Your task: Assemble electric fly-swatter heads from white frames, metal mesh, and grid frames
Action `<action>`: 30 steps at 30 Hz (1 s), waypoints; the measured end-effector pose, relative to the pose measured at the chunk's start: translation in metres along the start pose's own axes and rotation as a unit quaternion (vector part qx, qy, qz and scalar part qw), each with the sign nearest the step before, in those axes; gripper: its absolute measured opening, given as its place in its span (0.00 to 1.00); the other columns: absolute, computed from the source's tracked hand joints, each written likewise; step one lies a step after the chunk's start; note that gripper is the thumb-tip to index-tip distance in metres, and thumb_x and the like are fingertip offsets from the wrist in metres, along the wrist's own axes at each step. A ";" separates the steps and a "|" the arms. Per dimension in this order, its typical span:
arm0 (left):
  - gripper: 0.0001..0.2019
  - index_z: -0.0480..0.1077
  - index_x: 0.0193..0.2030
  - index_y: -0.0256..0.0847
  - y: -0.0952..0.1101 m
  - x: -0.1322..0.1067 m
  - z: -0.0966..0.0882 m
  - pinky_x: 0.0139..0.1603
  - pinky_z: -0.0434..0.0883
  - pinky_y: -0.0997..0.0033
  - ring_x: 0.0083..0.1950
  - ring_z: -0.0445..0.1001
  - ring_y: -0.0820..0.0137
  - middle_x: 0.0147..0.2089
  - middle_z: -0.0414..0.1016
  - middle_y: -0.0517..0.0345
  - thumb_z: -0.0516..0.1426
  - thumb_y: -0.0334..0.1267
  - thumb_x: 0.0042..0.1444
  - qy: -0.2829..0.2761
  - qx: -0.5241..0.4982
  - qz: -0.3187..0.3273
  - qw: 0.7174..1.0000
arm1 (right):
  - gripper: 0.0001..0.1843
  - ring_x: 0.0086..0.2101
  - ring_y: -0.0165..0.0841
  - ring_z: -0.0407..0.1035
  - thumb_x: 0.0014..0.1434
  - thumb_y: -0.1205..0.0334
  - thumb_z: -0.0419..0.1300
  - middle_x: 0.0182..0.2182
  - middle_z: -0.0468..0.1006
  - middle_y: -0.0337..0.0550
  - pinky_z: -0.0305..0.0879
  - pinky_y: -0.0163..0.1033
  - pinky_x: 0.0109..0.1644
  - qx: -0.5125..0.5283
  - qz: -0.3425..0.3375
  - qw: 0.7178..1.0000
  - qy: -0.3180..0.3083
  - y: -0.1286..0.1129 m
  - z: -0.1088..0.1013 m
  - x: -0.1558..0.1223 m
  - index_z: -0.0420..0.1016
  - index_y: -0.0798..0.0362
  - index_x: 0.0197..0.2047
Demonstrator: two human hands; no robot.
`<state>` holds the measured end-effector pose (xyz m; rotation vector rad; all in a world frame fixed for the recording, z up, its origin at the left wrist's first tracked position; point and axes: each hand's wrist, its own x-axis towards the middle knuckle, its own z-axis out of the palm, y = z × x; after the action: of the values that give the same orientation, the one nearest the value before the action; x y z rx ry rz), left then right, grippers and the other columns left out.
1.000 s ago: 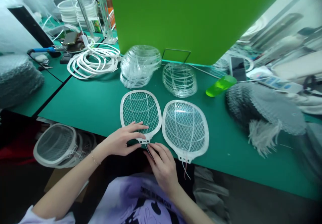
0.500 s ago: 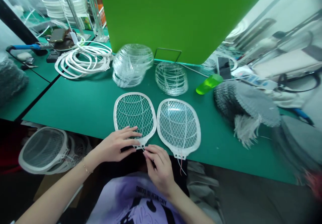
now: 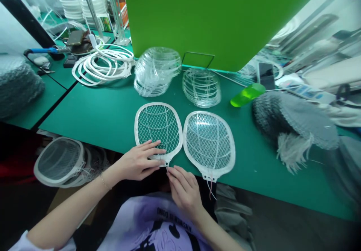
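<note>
A white-rimmed mesh racket head (image 3: 158,125), like that of an electric fly swatter, lies flat on the green table with its neck towards me. My left hand (image 3: 141,161) rests across its lower rim and mesh, palm down and fingers stretched. Just below the neck, my right hand (image 3: 184,189) pinches a thin white wire (image 3: 167,166) between thumb and fingertips. The wire's far end at the neck is too small to make out. Beside it on the right lies a second racket head (image 3: 209,142), rims almost touching, with white and reddish wires (image 3: 211,190) hanging from its neck.
Clear plastic frames are stacked in two piles (image 3: 157,70) (image 3: 201,87) behind the racket heads. White rings (image 3: 103,66) lie at back left, near a blue-handled soldering iron (image 3: 43,50). Right are a green cylinder (image 3: 247,95) and grey mesh sheets (image 3: 296,115). More racket heads (image 3: 60,160) hang below left.
The whole view has shifted, so things appear farther right. My right hand has drawn slightly down from the neck, still pinching the wire. My left hand stays on the racket head.
</note>
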<state>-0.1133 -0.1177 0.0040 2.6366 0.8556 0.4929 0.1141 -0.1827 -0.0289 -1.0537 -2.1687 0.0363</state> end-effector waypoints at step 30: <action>0.22 0.67 0.57 0.40 0.023 -0.018 -0.006 0.70 0.55 0.46 0.69 0.62 0.53 0.63 0.71 0.46 0.55 0.34 0.54 0.110 -0.084 -0.060 0.989 | 0.07 0.43 0.37 0.72 0.60 0.60 0.63 0.42 0.81 0.43 0.69 0.42 0.46 0.112 0.037 0.970 -0.212 -0.011 -0.058 0.083 0.76 0.52 0.41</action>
<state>-0.1186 -0.1453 0.0146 2.3928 0.9849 0.7974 0.1079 -0.1472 0.0666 -1.0660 -2.4254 0.5740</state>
